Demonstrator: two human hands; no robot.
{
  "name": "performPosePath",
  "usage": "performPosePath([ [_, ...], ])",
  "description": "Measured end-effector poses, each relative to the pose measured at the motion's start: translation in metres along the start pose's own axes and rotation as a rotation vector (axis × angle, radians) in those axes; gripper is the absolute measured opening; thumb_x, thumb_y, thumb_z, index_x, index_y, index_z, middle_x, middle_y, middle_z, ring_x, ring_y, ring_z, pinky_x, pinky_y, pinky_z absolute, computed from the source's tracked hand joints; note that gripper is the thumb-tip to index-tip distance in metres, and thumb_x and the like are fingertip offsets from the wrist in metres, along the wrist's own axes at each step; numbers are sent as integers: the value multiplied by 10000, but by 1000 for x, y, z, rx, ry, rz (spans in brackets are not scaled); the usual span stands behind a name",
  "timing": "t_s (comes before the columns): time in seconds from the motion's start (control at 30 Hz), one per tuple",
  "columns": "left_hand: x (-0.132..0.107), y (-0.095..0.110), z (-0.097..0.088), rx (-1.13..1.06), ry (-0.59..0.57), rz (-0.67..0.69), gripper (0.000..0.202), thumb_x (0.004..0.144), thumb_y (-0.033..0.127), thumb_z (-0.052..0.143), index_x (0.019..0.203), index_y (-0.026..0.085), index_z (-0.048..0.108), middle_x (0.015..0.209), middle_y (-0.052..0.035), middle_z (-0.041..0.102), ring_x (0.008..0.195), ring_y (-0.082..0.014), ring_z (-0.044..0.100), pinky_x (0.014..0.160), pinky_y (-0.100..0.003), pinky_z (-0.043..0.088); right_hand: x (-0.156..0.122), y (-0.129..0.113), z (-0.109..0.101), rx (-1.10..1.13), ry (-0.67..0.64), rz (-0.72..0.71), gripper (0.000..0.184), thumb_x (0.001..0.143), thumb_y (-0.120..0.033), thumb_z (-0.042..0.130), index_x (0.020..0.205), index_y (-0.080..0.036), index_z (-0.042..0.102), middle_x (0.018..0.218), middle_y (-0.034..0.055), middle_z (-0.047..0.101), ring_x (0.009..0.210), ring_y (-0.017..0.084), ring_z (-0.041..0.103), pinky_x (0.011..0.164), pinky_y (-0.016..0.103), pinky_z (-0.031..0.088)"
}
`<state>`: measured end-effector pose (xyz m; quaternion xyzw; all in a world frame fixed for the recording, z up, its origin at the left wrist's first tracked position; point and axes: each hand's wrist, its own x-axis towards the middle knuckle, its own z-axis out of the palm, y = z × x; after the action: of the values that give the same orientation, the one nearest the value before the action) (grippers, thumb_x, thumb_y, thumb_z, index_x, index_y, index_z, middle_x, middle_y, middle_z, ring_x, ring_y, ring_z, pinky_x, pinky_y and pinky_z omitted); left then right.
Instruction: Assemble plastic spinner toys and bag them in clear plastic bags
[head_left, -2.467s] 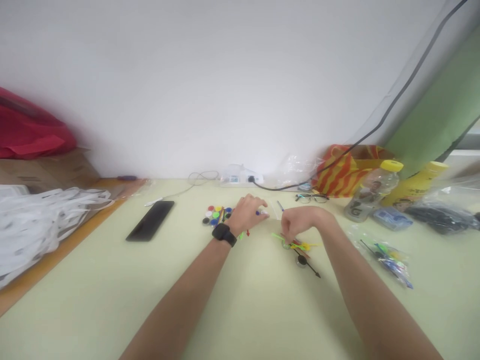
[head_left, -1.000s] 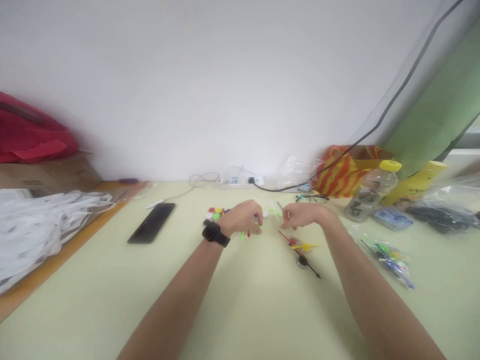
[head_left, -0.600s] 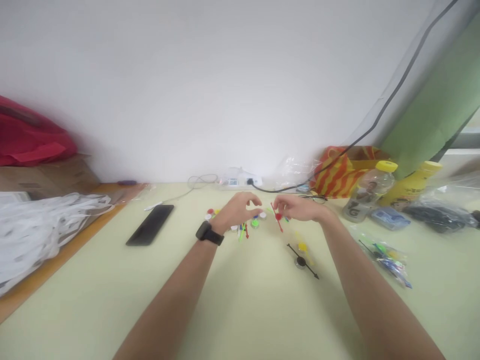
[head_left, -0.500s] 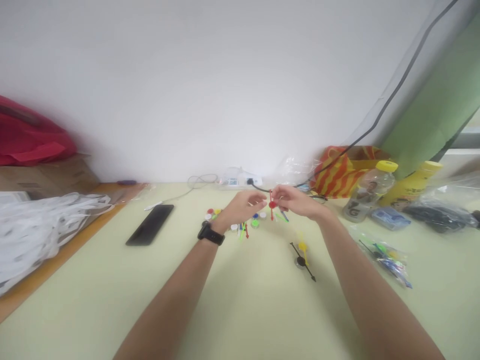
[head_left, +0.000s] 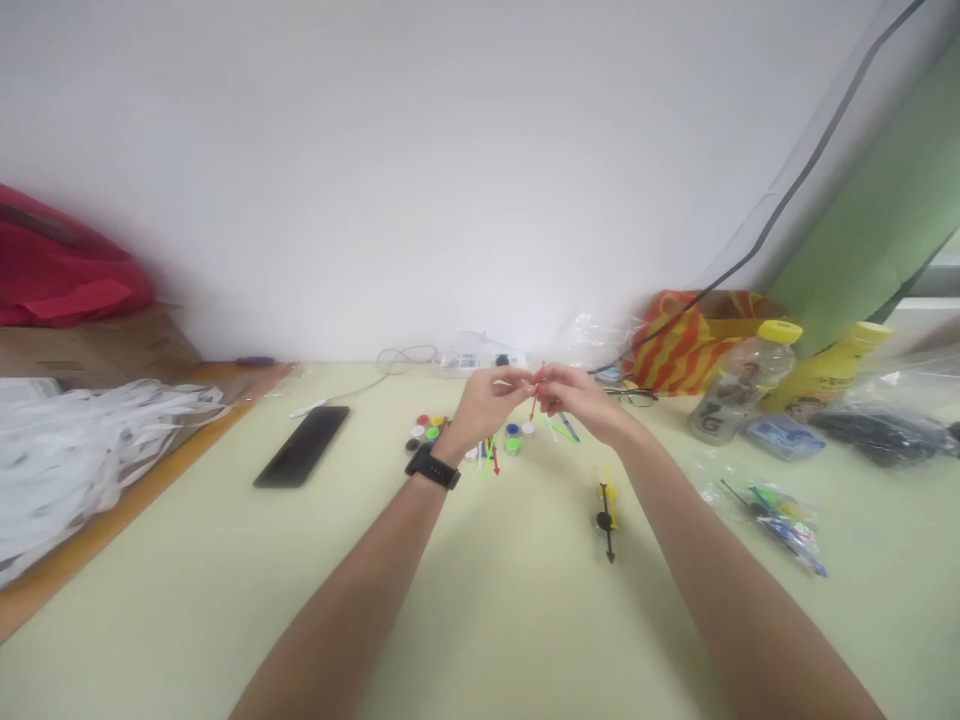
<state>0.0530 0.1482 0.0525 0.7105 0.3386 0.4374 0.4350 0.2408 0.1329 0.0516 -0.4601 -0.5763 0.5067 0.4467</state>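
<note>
Above the middle of the table, my left hand (head_left: 487,405) and my right hand (head_left: 574,395) meet fingertip to fingertip on a small red arrow spinner (head_left: 533,405). Both pinch it; its arrow end points down and its centre is mostly hidden by the fingers. Beneath the hands lie several coloured round discs (head_left: 512,444) and loose arrow pointers (head_left: 495,458) in red, green and blue. My left wrist wears a black watch. Nearer to me, beside my right forearm, a black arrow spinner (head_left: 604,522) rests next to a yellow one (head_left: 612,496).
To the left is a black phone (head_left: 301,447), with white straps (head_left: 97,460) beyond it. On the right stand a clear bottle (head_left: 739,390) with a yellow cap and a yellow bottle (head_left: 829,370). A plastic bag (head_left: 780,515) of spinner parts lies before them. A power strip (head_left: 480,360) sits by the wall.
My left hand has moved right and closed on the red arrow spinner, which my right hand was holding alone. The black spinner's arrow on the table has turned to point more straight toward me.
</note>
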Motion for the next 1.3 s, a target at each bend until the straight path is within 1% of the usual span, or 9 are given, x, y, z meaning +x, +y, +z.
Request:
performPosePath([
  [0.27,4,-14,-3,39,-47,78,233,806,371,799,866,154,740,991,-90,744,849,-196,733,784,-334,620,-2,4,-1,22,-79,38,148,764,-257,683,897,-204,646,789,19,690,775,170,676,770,317,543],
  [0.37,3,-17,-3,71,-116,75,233,850,360,754,979,166,737,1022,-88,751,833,-184,732,751,-310,619,-2,9,0,1,-116,44,151,749,-276,676,856,-210,592,767,8,664,769,174,660,745,315,532],
  [0.5,1,-21,0,159,-158,87,199,887,312,675,1019,179,743,1149,-87,725,843,-165,726,706,-256,600,0,17,-1,-202,-90,30,110,796,-315,549,826,-219,503,679,-30,540,629,126,530,582,238,427],
  [0.6,-2,-24,6,240,-177,82,151,862,266,649,932,168,739,1073,-73,726,819,-160,724,640,-218,563,2,25,-3,-356,-59,52,116,835,-302,450,852,-216,527,684,-32,511,565,114,440,517,227,345],
  [0.73,-10,-26,14,341,-283,26,114,819,276,681,814,162,692,795,-27,709,696,-154,684,545,-211,489,5,33,-12,-581,-5,111,147,832,-240,508,953,-206,585,811,11,618,686,148,532,588,240,384],
  [0.87,-16,-26,15,429,-464,62,116,784,235,710,882,180,737,814,-22,724,690,-159,658,573,-243,476,2,28,-29,-823,1,170,162,797,-191,622,958,-192,606,907,56,676,805,184,584,650,250,401],
  [1.03,-14,-30,8,657,-465,187,63,785,271,742,769,214,762,857,-53,714,951,-248,633,781,-319,491,-17,1,-55,-980,-178,295,115,690,-147,729,762,-191,651,822,50,711,740,190,640,607,253,433],
  [1.2,-11,-28,-10,732,-385,200,213,787,321,770,984,242,752,1066,-52,706,1064,-269,558,886,-355,463,-31,-9,-61,-921,-455,745,260,668,-293,815,810,-175,631,726,78,743,703,221,728,626,287,570],
  [1.3,-10,-26,-24,747,-436,125,344,742,353,808,1068,265,742,1116,-43,698,1078,-280,548,872,-347,455,-29,-5,-56,-865,-490,771,309,619,-212,812,860,-171,622,746,77,762,743,228,756,637,270,593],
])
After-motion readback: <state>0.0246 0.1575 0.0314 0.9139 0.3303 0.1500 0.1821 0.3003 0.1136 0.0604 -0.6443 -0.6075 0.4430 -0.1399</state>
